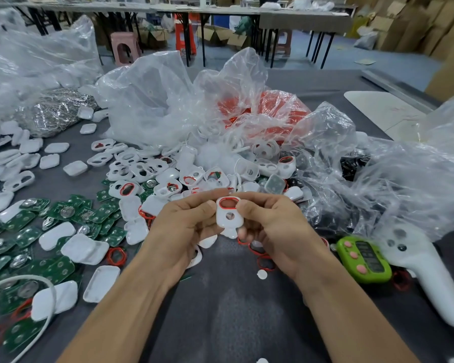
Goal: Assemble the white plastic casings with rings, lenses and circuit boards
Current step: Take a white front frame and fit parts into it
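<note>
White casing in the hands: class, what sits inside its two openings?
In the white casing, a red ring lines the upper opening; something greyish shows in the lower one. The left hand and right hand cover its back and edges.

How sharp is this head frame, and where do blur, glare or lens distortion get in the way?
Head view, centre: the casing, pinched between the left hand and right hand, is reasonably sharp. Head view, right edge: the green gadget and white controller are smeared. Head view, top: the wide lens bows the far tables. Head view, middle: the clear bags catch mild glare; light is even, shadows faint.
</note>
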The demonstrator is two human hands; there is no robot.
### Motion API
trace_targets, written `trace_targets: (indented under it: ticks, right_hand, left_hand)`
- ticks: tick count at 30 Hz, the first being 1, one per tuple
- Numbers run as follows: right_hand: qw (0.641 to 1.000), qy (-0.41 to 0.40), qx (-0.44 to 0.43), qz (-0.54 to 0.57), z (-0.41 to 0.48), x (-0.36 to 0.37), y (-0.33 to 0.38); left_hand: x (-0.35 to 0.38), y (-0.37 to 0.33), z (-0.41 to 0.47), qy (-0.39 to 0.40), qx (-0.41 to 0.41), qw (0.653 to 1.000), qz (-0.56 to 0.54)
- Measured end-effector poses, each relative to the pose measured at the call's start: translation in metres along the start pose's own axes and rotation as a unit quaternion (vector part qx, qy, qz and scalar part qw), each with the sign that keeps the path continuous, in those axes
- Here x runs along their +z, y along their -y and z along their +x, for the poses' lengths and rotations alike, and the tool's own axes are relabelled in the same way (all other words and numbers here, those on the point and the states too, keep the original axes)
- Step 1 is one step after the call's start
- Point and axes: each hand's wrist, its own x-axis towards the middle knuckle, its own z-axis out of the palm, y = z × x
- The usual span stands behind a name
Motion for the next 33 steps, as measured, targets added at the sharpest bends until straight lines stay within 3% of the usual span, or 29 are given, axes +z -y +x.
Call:
trace_targets:
  ticks: [4, 8, 12, 15, 17, 19, 22, 25, 27, 31, 33]
  right_hand:
    - [1.000, 0.001, 0.006, 0.016, -0.002, 0.001, 0.002]
    - [0.990, -0.083, -0.056, -0.096, 0.000, 0.004, -0.004]
    - [0.989, -0.005, -0.092, -0.112, -0.002, 0.008, -0.012]
    - [0.998, 0.020, -0.049, -0.018, -0.001, 0.008, -0.009]
    - [0.996, 0.048, -0.005, 0.074, -0.001, 0.008, -0.007]
    - [0.995, 0.042, 0.008, 0.085, 0.000, 0.007, -0.006]
    - [0.999, -0.013, -0.010, -0.044, 0.002, 0.003, -0.009]
    - [0.965, -0.051, -0.038, -0.256, 0.000, -0.001, -0.009]
    - [0.948, -0.088, -0.060, -0.298, 0.000, -0.006, -0.004]
    - [0.875, -0.259, -0.147, -0.383, 0.008, -0.037, 0.016]
    - [0.845, -0.279, -0.152, -0.430, 0.010, -0.048, 0.028]
  left_hand:
    - [0.001, 0.001, -0.001, 0.002, 0.008, 1.000, -0.015]
    - [0.000, 0.004, -0.001, -0.062, 0.040, 0.997, 0.027]
    - [0.001, 0.005, -0.005, -0.123, 0.113, 0.979, 0.113]
    - [0.004, 0.006, -0.004, -0.154, 0.142, 0.966, 0.151]
    - [0.007, 0.007, -0.004, -0.117, 0.130, 0.972, 0.160]
    - [0.012, 0.009, -0.005, -0.077, 0.114, 0.978, 0.155]
    - [0.013, 0.009, -0.006, -0.081, 0.102, 0.982, 0.137]
    - [0.013, 0.008, -0.004, -0.104, 0.068, 0.988, 0.093]
    - [0.011, 0.006, -0.003, -0.118, 0.047, 0.990, 0.062]
    - [0.002, 0.006, 0.001, -0.106, 0.004, 0.994, 0.025]
    - [-0.002, 0.006, 0.003, -0.085, -0.018, 0.996, 0.009]
